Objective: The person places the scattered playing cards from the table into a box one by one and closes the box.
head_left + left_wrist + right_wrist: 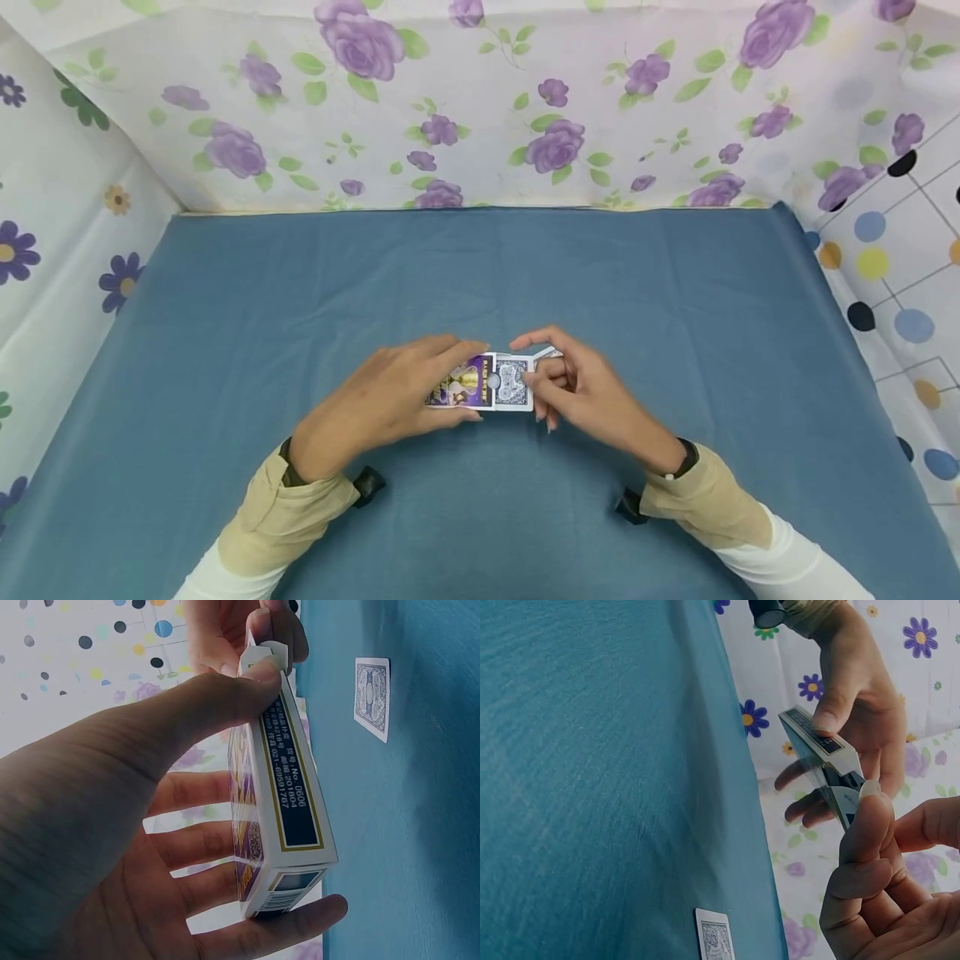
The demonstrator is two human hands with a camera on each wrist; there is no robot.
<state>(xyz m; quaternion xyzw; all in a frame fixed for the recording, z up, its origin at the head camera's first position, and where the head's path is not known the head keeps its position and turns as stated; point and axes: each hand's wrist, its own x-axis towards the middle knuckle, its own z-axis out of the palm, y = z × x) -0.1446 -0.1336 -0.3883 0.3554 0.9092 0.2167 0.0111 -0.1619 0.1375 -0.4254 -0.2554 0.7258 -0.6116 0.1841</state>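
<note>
My left hand [390, 383] grips a playing-card box [465, 382] with a purple and gold label, thumb along one narrow edge and fingers on the other side. The left wrist view shows the box's [289, 772] dark printed side, with pale tabs at its far end. That end stands open in the right wrist view. There my right hand [877, 885], fingers curled, pinches at the box flap [844, 801]. A blue-patterned card back [513, 385] shows at the box's right end from above; I cannot tell whether it lies inside it.
A playing card [373, 697] with a patterned back lies face down on the blue tablecloth [480, 283], below the hands. Floral sheeting [555, 108] stands along the table's far edge, with flowered and dotted sheeting at the sides.
</note>
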